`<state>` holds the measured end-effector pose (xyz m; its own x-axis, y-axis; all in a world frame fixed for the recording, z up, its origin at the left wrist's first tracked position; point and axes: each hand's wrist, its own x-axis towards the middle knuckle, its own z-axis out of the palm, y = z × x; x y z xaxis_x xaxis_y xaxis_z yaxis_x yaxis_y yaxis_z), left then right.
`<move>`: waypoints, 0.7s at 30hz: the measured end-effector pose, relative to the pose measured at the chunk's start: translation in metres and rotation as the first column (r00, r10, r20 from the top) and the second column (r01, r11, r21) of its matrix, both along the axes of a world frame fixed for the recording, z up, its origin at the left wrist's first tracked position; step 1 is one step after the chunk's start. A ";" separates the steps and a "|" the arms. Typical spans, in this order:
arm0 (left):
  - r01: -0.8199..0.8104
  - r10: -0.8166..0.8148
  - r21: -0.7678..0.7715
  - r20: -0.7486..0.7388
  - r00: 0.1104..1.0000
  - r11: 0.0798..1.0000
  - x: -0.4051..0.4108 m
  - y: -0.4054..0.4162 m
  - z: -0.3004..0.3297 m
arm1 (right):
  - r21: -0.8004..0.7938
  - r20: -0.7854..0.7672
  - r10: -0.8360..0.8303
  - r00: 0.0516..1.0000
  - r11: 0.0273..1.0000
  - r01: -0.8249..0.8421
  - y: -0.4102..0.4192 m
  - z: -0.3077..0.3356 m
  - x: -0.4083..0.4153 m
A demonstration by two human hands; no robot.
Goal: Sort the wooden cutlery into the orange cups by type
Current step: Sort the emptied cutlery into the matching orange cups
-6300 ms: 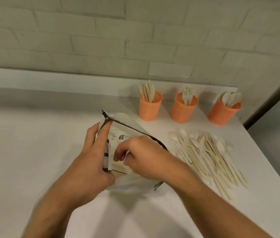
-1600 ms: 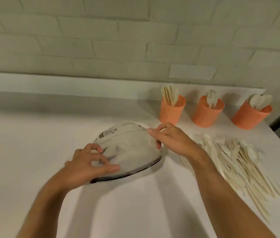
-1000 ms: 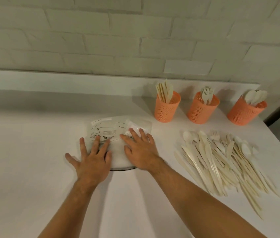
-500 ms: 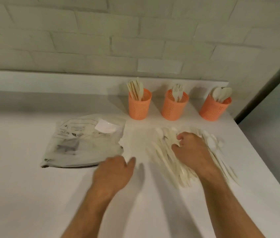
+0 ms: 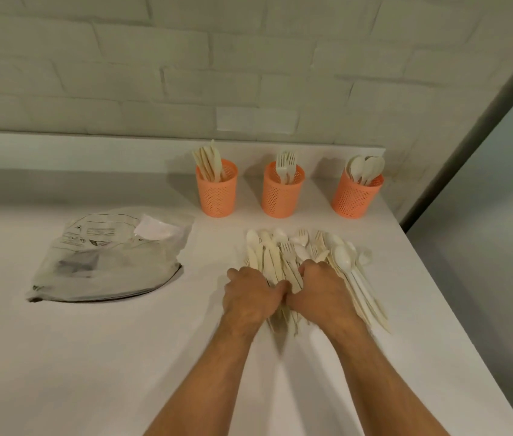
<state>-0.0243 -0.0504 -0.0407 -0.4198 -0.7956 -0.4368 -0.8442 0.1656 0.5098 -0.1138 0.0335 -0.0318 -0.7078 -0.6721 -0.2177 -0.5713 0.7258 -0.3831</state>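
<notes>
- Three orange cups stand in a row at the back of the tabletop [image 5: 91,357], each already started: the left cup [image 5: 216,187] holds knives, the middle cup [image 5: 283,190] forks, the right cup [image 5: 357,194] spoons.
- Far to your left, well apart from the work, the flattened plastic bag [image 5: 107,262] lies on the tabletop; by the look of it you can leave it alone.
- The step in hand looks like the gathering one: the mixed pile of wooden cutlery [image 5: 299,256] lies just in front of the cups, unsorted, so most of the sorting is still ahead.
- Your left hand [image 5: 250,298] lies knuckles-up on the near left part of the pile, fingers curled down into the handles; its grip appears clenched on a bunch of pieces, though the fingertips are hidden.
- Your right hand [image 5: 319,292] sits just beside it, thumbs almost touching, fingers bent over the middle of the pile; that grip too seems to be grasping cutlery.
- Both forearms reach straight forward, wrists low over the tabletop.
- Next, I judge, you need to single out one type, since knives, forks and spoons lie crossed over one another.
- The loose spoons [image 5: 348,262] at the right edge of the pile lie outside your hands.
</notes>
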 end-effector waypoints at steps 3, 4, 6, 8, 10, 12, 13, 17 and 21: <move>-0.035 0.035 0.000 -0.065 0.997 0.999 -0.007 -0.001 0.001 | 0.026 -0.031 0.019 0.999 0.999 -0.018 -0.003 -0.003 0.004; -0.059 0.060 0.017 -0.098 0.993 0.998 -0.009 -0.002 0.002 | 0.029 -0.029 0.021 0.999 0.999 -0.020 -0.004 -0.003 0.005; -0.116 0.129 0.092 -0.164 0.978 0.989 -0.011 -0.004 0.002 | 0.026 -0.014 0.021 1.000 0.999 -0.021 -0.005 -0.004 0.004; -0.169 0.203 0.172 -0.205 0.957 0.970 -0.010 -0.007 0.003 | 0.016 0.006 0.026 1.000 1.000 -0.027 -0.005 -0.004 0.003; -0.199 0.245 0.204 -0.237 0.940 0.959 -0.010 -0.011 0.002 | -0.023 0.036 0.030 0.999 0.999 -0.029 -0.003 -0.005 0.001; -0.210 0.266 0.216 -0.273 0.925 0.953 -0.010 -0.013 0.000 | -0.066 0.045 0.044 0.998 0.997 -0.041 -0.001 -0.007 -0.001; -0.209 0.266 0.215 -0.281 0.922 0.954 -0.011 -0.014 -0.001 | -0.076 0.039 0.050 0.998 0.996 -0.047 0.000 -0.008 -0.003; -0.152 0.187 0.158 -0.240 0.953 0.976 -0.016 -0.015 -0.002 | -0.081 0.045 0.038 0.998 0.996 -0.034 0.002 -0.007 -0.010; -0.168 0.198 0.164 -0.188 0.962 0.972 -0.014 -0.023 -0.004 | -0.020 0.046 0.032 0.998 0.999 -0.031 0.002 -0.002 -0.015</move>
